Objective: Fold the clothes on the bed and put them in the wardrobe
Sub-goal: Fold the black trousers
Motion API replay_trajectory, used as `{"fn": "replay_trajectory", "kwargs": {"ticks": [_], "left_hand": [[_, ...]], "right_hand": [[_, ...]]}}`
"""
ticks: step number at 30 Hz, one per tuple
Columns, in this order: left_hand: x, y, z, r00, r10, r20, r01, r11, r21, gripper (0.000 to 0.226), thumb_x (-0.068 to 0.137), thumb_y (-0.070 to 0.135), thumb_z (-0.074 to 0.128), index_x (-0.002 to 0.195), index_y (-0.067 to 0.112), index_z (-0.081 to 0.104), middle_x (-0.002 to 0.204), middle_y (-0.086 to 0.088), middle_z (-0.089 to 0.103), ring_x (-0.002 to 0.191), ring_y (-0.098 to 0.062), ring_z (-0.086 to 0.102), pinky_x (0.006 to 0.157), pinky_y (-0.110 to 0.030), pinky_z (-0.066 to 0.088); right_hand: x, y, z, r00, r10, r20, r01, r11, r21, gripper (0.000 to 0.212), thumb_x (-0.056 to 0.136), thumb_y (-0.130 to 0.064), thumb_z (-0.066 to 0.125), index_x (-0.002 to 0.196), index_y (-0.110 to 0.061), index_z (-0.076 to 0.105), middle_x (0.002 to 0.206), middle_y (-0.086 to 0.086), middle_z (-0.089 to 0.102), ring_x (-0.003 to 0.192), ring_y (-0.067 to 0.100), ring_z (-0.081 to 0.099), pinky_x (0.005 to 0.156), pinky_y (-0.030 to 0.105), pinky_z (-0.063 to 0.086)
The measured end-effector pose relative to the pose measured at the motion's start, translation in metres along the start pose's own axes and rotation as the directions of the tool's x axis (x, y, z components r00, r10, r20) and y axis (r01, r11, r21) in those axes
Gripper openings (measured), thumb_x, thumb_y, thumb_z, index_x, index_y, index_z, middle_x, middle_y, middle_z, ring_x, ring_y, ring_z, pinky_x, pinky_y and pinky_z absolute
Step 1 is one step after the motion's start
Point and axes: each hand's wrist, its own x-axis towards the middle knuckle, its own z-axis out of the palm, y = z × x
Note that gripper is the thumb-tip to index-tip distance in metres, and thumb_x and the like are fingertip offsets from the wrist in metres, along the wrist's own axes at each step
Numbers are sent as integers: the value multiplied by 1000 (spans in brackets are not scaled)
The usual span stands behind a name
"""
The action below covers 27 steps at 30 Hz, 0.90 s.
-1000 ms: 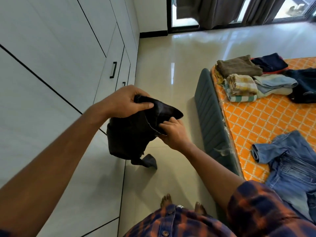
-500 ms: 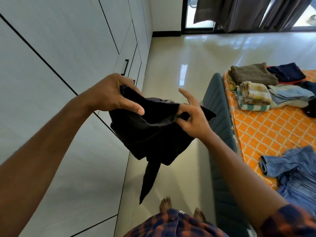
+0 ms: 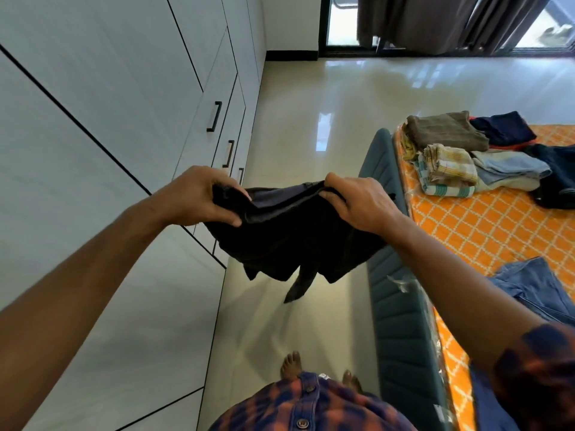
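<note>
A black garment point(image 3: 292, 237) hangs spread in the air over the floor, between the wardrobe and the bed. My left hand point(image 3: 199, 197) grips its left top edge and my right hand point(image 3: 357, 202) grips its right top edge, fingers curled round the cloth. The white wardrobe point(image 3: 109, 98) runs along the left with its doors closed. On the right, the bed with the orange patterned sheet point(image 3: 476, 231) carries a pile of folded clothes point(image 3: 451, 160) at its far end and a blue denim piece point(image 3: 535, 290) nearer to me.
Black handles point(image 3: 214, 116) stick out from the wardrobe doors. The bed's teal padded side point(image 3: 401, 321) borders a strip of glossy tiled floor point(image 3: 311, 119) where my bare feet stand. Dark curtains point(image 3: 435, 23) hang at the glass door far ahead.
My hands have moved apart and stretched the black garment out wide. My right hand went from a loose pinch to a full grip on the top edge.
</note>
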Motion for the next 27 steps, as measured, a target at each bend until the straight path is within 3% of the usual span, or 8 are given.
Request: {"fn": "replay_trajectory", "kwargs": {"ticks": [3, 6, 11, 14, 17, 21, 25, 27], "left_hand": [[1, 0, -3, 991, 19, -131, -35, 993, -116, 29, 66, 26, 91, 83, 42, 74, 74, 17, 67, 75, 2, 65, 71, -27, 52], [2, 12, -4, 993, 10, -115, -37, 970, -238, 28, 56, 36, 89, 68, 52, 69, 70, 21, 69, 72, 1, 68, 62, -16, 53], [8, 22, 17, 997, 36, 69, -25, 987, -158, 35, 68, 13, 90, 91, 33, 72, 85, 21, 72, 83, 5, 67, 68, -13, 53], [8, 21, 30, 990, 17, -143, -46, 979, -199, 2, 87, 22, 75, 88, 23, 76, 79, 5, 75, 78, -7, 71, 69, -26, 60], [4, 12, 42, 977, -60, -202, -24, 920, -391, 26, 94, 28, 64, 110, 11, 73, 103, -7, 75, 102, -17, 70, 87, -29, 59], [0, 26, 66, 942, -185, -280, -62, 722, -689, 18, 97, 28, 58, 101, 24, 75, 100, 5, 77, 102, -12, 71, 82, -19, 55], [-1, 32, 107, 913, -133, -387, -108, 833, -542, 23, 98, 25, 62, 93, 43, 74, 87, 16, 74, 87, -4, 69, 76, -18, 53], [-4, 30, 134, 896, -146, -419, -87, 868, -488, 20, 98, 25, 64, 92, 43, 71, 83, 17, 72, 80, -2, 66, 71, -23, 55]], "right_hand": [[0, 9, -16, 1000, -24, 3, 24, 998, -58, 22, 108, -40, 39, 108, -21, 49, 78, -4, 60, 64, 22, 58, 59, 28, 38], [-5, 21, -29, 999, -25, -20, 24, 997, -79, 30, 106, -49, 37, 117, -23, 48, 82, 2, 68, 68, 25, 63, 63, 36, 49], [-20, 41, -29, 994, 104, 13, -103, 991, -86, 53, 97, -65, 46, 130, -24, 44, 74, 0, 64, 63, 24, 62, 65, 35, 50], [-34, 48, -34, 990, 117, 82, -112, 992, -59, 73, 84, -71, 60, 139, -26, 42, 75, -1, 67, 65, 20, 63, 67, 34, 51], [-38, 44, -40, 989, 47, 142, -39, 997, -60, 60, 84, -63, 70, 128, -26, 57, 88, -5, 70, 78, 18, 67, 72, 32, 51], [-42, 59, -51, 962, 262, 73, -259, 965, -45, 44, 80, -71, 64, 87, -28, 66, 70, -9, 64, 67, 16, 61, 65, 37, 52], [-49, 67, -28, 837, 530, 140, -530, 847, -35, 34, 90, -61, 53, 95, -29, 65, 91, 0, 71, 88, 27, 67, 76, 42, 54], [-45, 62, -17, 776, 618, 126, -629, 772, 85, 23, 96, -46, 54, 96, -25, 63, 96, 2, 69, 92, 28, 65, 75, 38, 48]]}}
